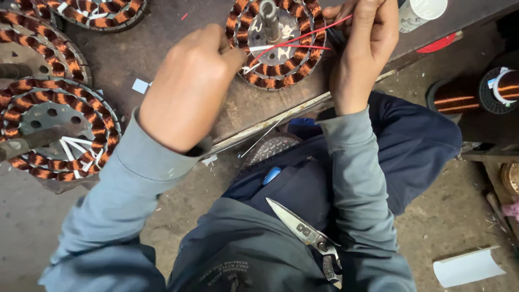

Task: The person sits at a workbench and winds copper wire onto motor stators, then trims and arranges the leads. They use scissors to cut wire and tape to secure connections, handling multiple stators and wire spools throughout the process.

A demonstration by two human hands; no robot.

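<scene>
Dressing lead wires on a copper-wound stator (275, 46) lying flat near the table (162, 48) edge, directly ahead. Left hand (189, 89) closed in a loose fist at the stator's near-left rim, apparently pinching a white sleeve end; fingertips hidden. Right hand (367, 38) closed on the red wire (303, 38), drawn taut across the windings. Judged mid-step: next move calls for steady tension and a fine pinch. Scissors (305, 235) resting on the lap; further stators (54, 130) at left.
</scene>
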